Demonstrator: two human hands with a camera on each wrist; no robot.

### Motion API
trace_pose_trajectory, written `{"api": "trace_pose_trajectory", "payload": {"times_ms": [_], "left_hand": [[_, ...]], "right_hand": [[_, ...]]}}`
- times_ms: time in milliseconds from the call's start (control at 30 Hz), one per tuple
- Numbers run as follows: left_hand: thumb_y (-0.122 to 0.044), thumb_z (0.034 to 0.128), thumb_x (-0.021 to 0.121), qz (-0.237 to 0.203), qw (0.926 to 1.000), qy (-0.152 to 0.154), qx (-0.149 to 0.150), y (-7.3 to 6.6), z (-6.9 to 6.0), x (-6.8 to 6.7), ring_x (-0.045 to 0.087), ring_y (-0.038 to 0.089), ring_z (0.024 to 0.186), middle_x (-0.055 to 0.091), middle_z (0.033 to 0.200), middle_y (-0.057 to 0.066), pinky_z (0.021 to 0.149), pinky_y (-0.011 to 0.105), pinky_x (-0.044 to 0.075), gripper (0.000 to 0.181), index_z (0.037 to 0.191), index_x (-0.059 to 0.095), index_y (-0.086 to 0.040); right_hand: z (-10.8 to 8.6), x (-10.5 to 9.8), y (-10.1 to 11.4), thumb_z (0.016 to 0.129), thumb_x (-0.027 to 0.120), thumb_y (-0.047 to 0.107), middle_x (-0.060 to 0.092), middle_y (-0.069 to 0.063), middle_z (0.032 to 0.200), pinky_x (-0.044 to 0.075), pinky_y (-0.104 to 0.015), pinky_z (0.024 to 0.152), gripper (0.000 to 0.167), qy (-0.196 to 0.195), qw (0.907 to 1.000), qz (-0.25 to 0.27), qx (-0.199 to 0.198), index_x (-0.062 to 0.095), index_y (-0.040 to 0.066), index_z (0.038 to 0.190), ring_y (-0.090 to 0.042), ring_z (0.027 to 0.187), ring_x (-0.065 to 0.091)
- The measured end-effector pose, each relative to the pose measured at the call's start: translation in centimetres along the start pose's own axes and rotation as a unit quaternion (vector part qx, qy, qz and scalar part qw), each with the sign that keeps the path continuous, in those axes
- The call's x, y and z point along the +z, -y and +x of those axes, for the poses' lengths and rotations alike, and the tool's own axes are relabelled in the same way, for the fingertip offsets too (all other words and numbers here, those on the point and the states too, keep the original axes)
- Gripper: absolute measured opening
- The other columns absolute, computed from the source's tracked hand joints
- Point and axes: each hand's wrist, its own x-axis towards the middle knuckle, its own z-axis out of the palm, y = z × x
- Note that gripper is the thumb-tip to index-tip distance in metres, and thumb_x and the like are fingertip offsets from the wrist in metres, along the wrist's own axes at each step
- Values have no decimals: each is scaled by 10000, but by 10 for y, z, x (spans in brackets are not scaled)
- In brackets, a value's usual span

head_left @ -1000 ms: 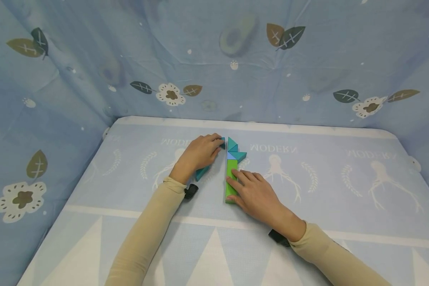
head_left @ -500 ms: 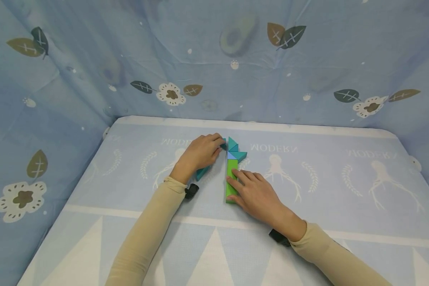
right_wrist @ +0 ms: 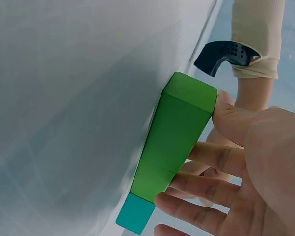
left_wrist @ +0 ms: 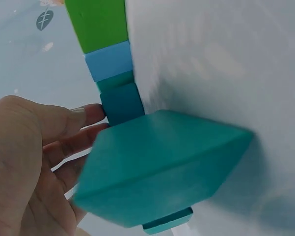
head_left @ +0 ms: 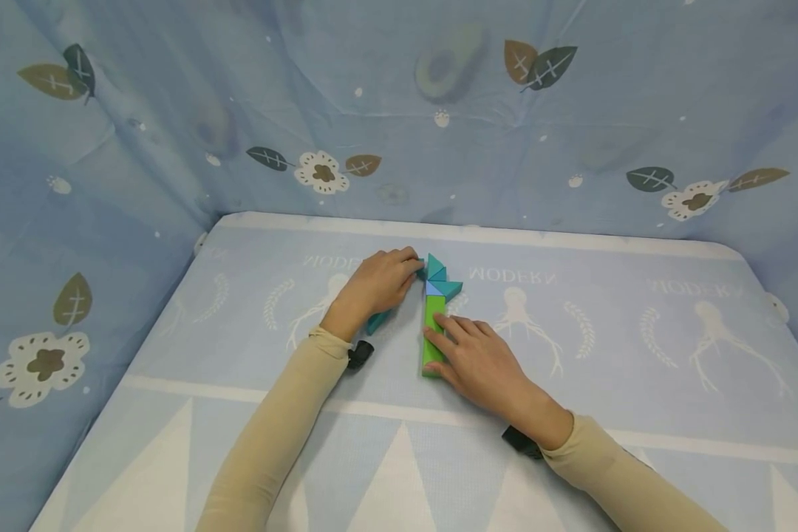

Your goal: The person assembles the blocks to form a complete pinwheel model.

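Observation:
My left hand (head_left: 380, 283) pinches a small teal triangular block (left_wrist: 121, 103) by the left side of the row's far end, close against it. Fingers hide most of that piece in the head view. The row has a teal triangle (head_left: 434, 264) at its tip, a pointed teal block (head_left: 449, 289) jutting right, a blue triangle (head_left: 432, 290) and a long green section (head_left: 432, 334). On the green section rests my right hand (head_left: 479, 362), its thumb at the near end and its extended fingers along the side. A loose teal block (left_wrist: 162, 167) lies beneath my left wrist.
A patterned cloth covers the table (head_left: 605, 355), and a blue printed curtain (head_left: 386, 89) rises behind its far edge. Black wrist devices, the left one (head_left: 359, 355) and the right one (head_left: 522, 442), sit under the forearms near the surface.
The pinched teal block has edged slightly right, narrowing its gap to the row. My right hand stays on the green section. The head view has shifted a little.

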Motion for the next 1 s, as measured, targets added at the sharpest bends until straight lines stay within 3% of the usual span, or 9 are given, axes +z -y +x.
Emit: {"api": "trace_pose_trajectory", "payload": {"times_ms": [400,1000], "left_hand": [[-156,1015,525,74,9998,60,197,-6,0,-5,626,225,1116,627,1254,45,986,398,494,294,1274,659,-114],[-213,1013,540,245,9994,26,242,-10,-2,-5,621,215,1102,636,1221,46,939,413,504,280,1237,677,-116]], "right_hand": [[0,-1,0,895,672,463,589,-110,1365,500,-434,964,521,-10,10000,7,14,648,134,1299,-286,1198,592],[0,-1,1,896,665,470,590,-111,1361,503,-441,949,523,-77,10000,33,0,647,136,1297,-289,1190,595]]}}
